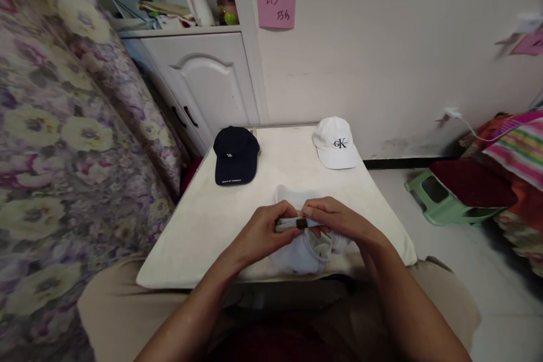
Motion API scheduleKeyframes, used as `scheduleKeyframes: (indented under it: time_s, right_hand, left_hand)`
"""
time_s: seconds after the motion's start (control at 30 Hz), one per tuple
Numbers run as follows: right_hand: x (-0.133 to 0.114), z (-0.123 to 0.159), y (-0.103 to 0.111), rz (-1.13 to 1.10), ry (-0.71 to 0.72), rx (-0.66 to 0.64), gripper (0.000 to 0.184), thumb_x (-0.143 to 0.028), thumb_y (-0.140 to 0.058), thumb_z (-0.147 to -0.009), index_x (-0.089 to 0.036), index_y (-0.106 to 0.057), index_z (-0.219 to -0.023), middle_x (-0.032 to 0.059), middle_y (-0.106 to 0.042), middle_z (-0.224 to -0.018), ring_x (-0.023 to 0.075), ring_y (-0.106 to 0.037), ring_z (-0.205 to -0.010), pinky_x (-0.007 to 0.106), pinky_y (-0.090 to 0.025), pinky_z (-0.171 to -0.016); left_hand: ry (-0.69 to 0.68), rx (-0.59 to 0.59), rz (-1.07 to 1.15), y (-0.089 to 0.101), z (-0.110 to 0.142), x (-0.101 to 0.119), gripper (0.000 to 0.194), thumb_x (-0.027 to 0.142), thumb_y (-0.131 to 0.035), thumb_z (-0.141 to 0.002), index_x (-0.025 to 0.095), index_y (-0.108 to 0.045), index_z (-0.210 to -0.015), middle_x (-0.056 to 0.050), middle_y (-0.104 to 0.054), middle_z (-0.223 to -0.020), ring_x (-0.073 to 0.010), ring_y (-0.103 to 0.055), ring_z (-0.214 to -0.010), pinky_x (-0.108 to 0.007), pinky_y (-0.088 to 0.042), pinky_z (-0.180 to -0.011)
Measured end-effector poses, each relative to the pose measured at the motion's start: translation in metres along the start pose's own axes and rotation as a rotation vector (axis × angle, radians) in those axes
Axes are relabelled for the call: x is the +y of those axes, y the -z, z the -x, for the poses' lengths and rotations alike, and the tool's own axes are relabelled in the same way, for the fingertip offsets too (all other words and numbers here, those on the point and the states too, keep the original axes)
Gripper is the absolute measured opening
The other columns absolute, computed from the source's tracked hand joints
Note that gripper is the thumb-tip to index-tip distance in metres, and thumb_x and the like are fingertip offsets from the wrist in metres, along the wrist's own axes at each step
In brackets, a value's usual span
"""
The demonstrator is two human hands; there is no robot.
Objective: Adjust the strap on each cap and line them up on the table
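A pale blue-grey cap [297, 259] lies at the table's near edge with its inside partly showing. My left hand [265, 229] pinches one end of its back strap [290, 223], thumb and fingers closed. On the other side my right hand [337, 218] grips the strap beside a small brownish buckle [301, 223]. The fingers hide part of the strap and the cap's brim side. Farther back stand a dark navy cap [236, 150] on the left and a white cap [335, 141] with black lettering on the right.
The cream-covered table [203, 243] stands before a wall and a white cabinet [212, 73]. A flowered curtain [63, 169] hangs at the left. To the right is a green stool [436, 198] with a dark red top, near colourful cloth [520, 147].
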State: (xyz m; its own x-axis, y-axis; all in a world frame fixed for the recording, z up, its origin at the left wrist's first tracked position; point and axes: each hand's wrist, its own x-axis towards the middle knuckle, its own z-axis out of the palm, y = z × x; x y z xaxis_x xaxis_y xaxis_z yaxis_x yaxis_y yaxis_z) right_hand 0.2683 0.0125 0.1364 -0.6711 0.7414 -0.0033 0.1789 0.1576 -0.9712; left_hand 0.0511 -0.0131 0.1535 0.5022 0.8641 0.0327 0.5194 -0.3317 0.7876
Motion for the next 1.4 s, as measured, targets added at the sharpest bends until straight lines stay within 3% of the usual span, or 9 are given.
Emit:
scheduleKeyframes:
  time_s: [0.2, 0.33, 0.43, 0.6, 0.73, 0.87, 1.17, 1.27, 1.4]
  right_hand:
    - [0.001, 0.000, 0.005, -0.004, -0.014, -0.014, 0.042, -0.051, -0.050, -0.095, -0.017, -0.060, -0.072, -0.0021, -0.054, -0.063, 0.0109, -0.045, -0.059, 0.024, -0.034, -0.056]
    - [0.007, -0.004, 0.005, -0.093, -0.065, -0.048, 0.026, -0.041, -0.074, -0.079, -0.018, -0.067, -0.090, -0.0012, -0.064, -0.079, 0.0128, -0.054, -0.069, 0.025, -0.041, -0.065]
    - [0.014, -0.009, 0.001, -0.102, -0.058, -0.020, 0.024, -0.034, -0.078, -0.074, -0.018, -0.069, -0.090, -0.0002, -0.067, -0.087, 0.0152, -0.058, -0.079, 0.026, -0.044, -0.073]
    - [0.015, -0.011, -0.003, -0.068, -0.079, -0.003, 0.022, -0.033, -0.077, -0.073, -0.018, -0.070, -0.088, -0.0008, -0.066, -0.082, 0.0154, -0.057, -0.076, 0.026, -0.044, -0.070]
    - [0.010, -0.007, -0.005, -0.109, -0.128, -0.030, 0.028, -0.040, -0.078, -0.073, -0.017, -0.068, -0.087, -0.0013, -0.063, -0.077, 0.0130, -0.054, -0.068, 0.024, -0.042, -0.063]
    - [0.006, -0.002, -0.014, -0.153, -0.088, -0.010, 0.034, -0.050, -0.068, -0.083, -0.016, -0.067, -0.086, -0.0018, -0.056, -0.068, 0.0113, -0.049, -0.063, 0.023, -0.038, -0.058]
    - [-0.001, 0.011, -0.033, -0.201, -0.124, 0.037, 0.036, -0.050, -0.070, -0.083, -0.015, -0.063, -0.080, -0.0039, -0.053, -0.061, 0.0079, -0.041, -0.053, 0.022, -0.029, -0.051]
    - [-0.009, 0.016, -0.033, -0.192, -0.134, 0.082, 0.034, -0.047, -0.071, -0.082, -0.014, -0.064, -0.080, -0.0033, -0.055, -0.064, 0.0079, -0.044, -0.055, 0.022, -0.031, -0.052]
    - [-0.018, 0.025, -0.033, -0.164, -0.162, 0.118, 0.032, -0.045, -0.074, -0.080, -0.014, -0.064, -0.081, -0.0044, -0.054, -0.064, 0.0070, -0.043, -0.054, 0.021, -0.030, -0.051]
  left_hand:
    - [-0.147, 0.047, -0.331, -0.006, 0.002, -0.008, 0.017, 0.031, -0.052, -0.093, 0.023, -0.061, -0.105, -0.003, -0.065, -0.093, -0.0185, -0.060, -0.081, -0.030, -0.043, -0.072]
    - [-0.177, 0.020, -0.453, -0.008, 0.001, -0.020, 0.021, 0.035, -0.044, -0.099, 0.023, -0.057, -0.110, -0.005, -0.064, -0.096, -0.0200, -0.062, -0.083, -0.031, -0.044, -0.071]
    - [-0.154, 0.016, -0.457, -0.009, 0.000, -0.023, 0.020, 0.033, -0.044, -0.099, 0.022, -0.058, -0.106, -0.005, -0.064, -0.093, -0.0201, -0.062, -0.081, -0.031, -0.044, -0.071]
    - [-0.103, 0.031, -0.307, -0.006, 0.002, -0.023, 0.017, 0.034, -0.050, -0.096, 0.022, -0.062, -0.099, -0.003, -0.067, -0.091, -0.0188, -0.062, -0.080, -0.030, -0.043, -0.071]
    - [-0.041, 0.062, -0.052, -0.003, 0.004, -0.028, 0.020, 0.038, -0.059, -0.090, 0.020, -0.067, -0.094, -0.002, -0.069, -0.086, -0.0183, -0.060, -0.078, -0.028, -0.042, -0.069]
    - [0.037, -0.003, 0.197, -0.001, 0.005, -0.032, 0.025, 0.040, -0.062, -0.086, 0.016, -0.068, -0.082, -0.002, -0.065, -0.077, -0.0169, -0.056, -0.073, -0.025, -0.040, -0.063]
    - [0.080, -0.155, 0.529, 0.007, 0.015, -0.030, 0.035, 0.047, -0.061, -0.084, 0.015, -0.056, -0.070, 0.004, -0.045, -0.064, -0.0107, -0.038, -0.060, -0.024, -0.027, -0.055]
    - [0.072, -0.214, 0.523, 0.017, 0.021, -0.026, 0.035, 0.047, -0.061, -0.086, 0.014, -0.061, -0.076, 0.003, -0.049, -0.066, -0.0113, -0.041, -0.062, -0.024, -0.030, -0.058]
    - [0.021, -0.302, 0.458, 0.034, 0.029, -0.022, 0.029, 0.039, -0.071, -0.080, 0.015, -0.067, -0.096, -0.001, -0.063, -0.085, -0.0152, -0.053, -0.076, -0.025, -0.039, -0.068]
